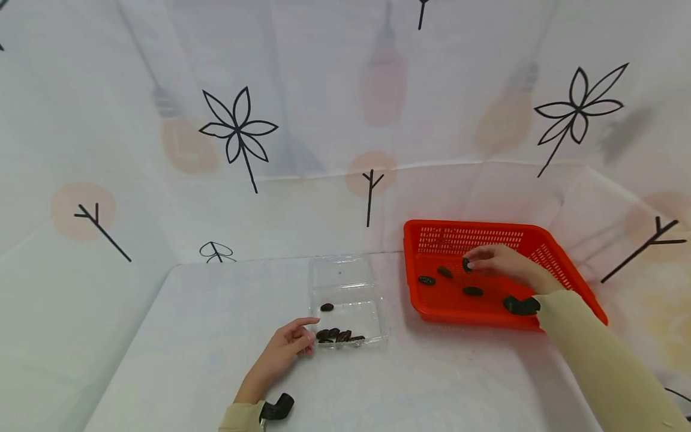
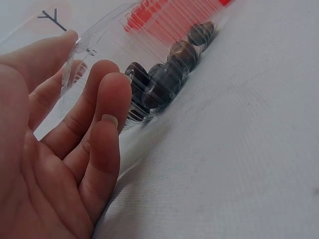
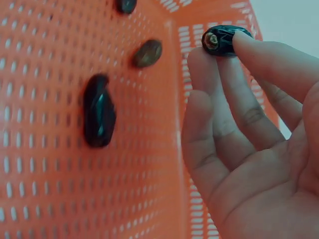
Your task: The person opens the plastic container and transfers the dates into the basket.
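Observation:
Between thumb and fingertips my right hand (image 1: 502,263) pinches a dark, glossy date (image 3: 227,40), held over the red basket (image 1: 486,318). Three more dates lie on the basket's floor, among them a long dark date (image 3: 99,110) and a browner date (image 3: 148,53). My left hand (image 1: 288,345) is at the left side of a clear plastic box (image 1: 353,315), its fingers loosely bent with fingertips right at the wall. Inside the box, several dates (image 2: 164,84) gather along the near side, and a single date (image 1: 326,307) sits farther back.
The box's clear lid (image 1: 341,272) lies folded open toward the back. A white cloth (image 1: 432,384) covers the table, and a patterned white curtain (image 1: 324,132) hangs behind it. Black wrist straps show on both sleeves.

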`<state>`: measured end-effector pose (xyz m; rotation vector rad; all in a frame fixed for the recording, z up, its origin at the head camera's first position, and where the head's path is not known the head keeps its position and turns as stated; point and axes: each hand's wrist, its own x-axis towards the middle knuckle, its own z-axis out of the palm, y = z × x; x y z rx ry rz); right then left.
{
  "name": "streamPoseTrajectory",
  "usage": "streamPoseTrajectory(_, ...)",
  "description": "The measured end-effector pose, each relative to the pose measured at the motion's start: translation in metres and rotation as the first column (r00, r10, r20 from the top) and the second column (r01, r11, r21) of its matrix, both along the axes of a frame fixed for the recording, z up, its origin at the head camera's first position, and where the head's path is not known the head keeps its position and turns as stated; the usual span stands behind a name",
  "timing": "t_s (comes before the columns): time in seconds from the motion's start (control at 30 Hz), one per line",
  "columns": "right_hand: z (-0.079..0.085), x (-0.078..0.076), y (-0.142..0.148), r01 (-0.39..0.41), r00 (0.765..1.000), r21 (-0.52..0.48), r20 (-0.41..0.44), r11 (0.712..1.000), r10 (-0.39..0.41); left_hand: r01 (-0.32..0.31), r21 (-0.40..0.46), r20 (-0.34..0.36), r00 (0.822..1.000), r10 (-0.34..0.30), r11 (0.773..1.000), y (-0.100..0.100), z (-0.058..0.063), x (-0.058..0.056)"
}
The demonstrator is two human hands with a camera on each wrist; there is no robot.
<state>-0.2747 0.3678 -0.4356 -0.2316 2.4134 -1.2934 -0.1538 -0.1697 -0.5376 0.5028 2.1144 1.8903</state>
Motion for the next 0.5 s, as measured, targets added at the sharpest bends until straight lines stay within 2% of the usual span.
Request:
streamPoseTrajectory(0.23, -0.012, 0.001, 0.01, 0.0, 0.999, 0.015, 0.035, 1.0, 0.0, 0.009, 0.015, 0.005, 1.0, -0.009, 1.0, 0.0, 0.002, 0.0)
streamPoseTrajectory(0.5, -0.011, 0.002, 0.007, 0.02, 0.998, -0.013, 0.056, 1.0, -0.02, -0.005, 0.013, 0.033, 0.999, 0.005, 1.0, 0.001, 0.003, 0.0)
